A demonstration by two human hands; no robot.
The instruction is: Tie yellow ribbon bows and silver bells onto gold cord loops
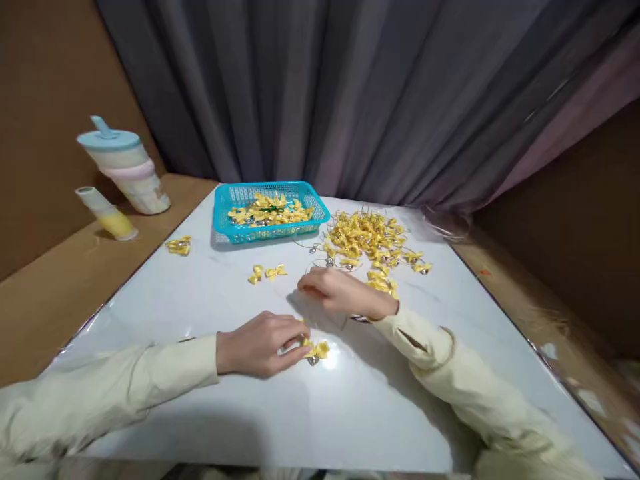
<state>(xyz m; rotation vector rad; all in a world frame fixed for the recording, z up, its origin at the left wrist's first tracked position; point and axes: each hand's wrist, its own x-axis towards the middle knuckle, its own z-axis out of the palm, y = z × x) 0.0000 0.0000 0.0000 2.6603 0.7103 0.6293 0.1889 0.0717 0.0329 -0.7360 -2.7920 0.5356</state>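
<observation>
Head view is showing two bare hands working over a white table. The left hand is bending its thumb and index finger close together at the edge of a yellow bow with a silver bell, which is lying on the table; whether they are pinching it, I cannot tell. The right hand, farther forward, is curling its fingers downward; their tips are hiding, so I cannot tell what it is holding, if anything. The work seems to be somewhere in the middle: many bows are lying inside the blue basket, a larger heap is lying beside it, and two loose bows are lying apart. Which group is finished, I cannot say.
</observation>
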